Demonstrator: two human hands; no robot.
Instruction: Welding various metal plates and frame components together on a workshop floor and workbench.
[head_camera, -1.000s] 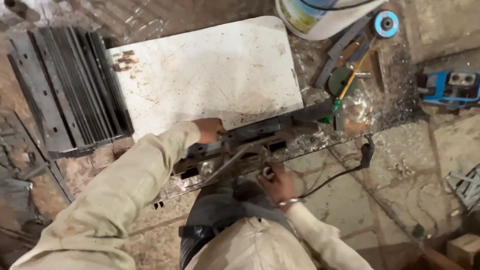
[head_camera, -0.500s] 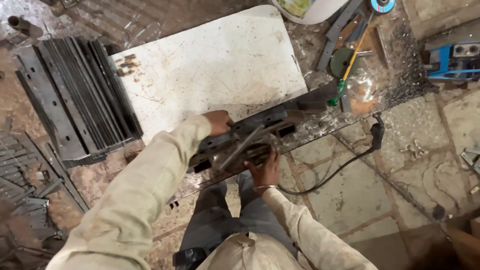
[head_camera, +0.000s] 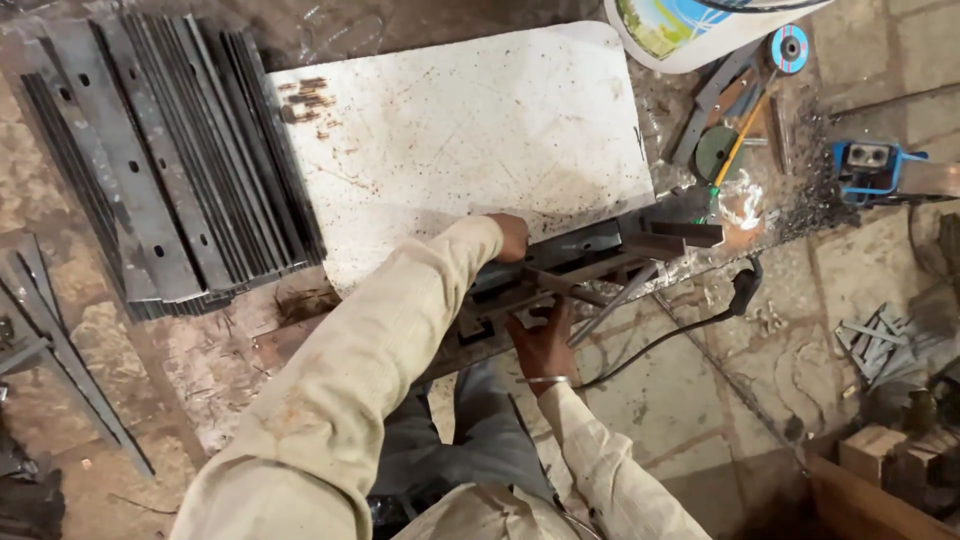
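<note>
At the near edge of the bench our right hand grasps the dark steel bar assembly from below, and our left hand presses on its top, fingers curled over it. We judge that both should hold it flat against the white sheet. Left arm reaches far forward; right elbow is bent.

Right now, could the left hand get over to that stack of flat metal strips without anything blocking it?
Probably yes. The left hand rests on the metal frame pieces, and between it and the stack of metal strips lies only the flat white sheet, with nothing standing on it. Whether the arm stretches that far is uncertain.
</note>
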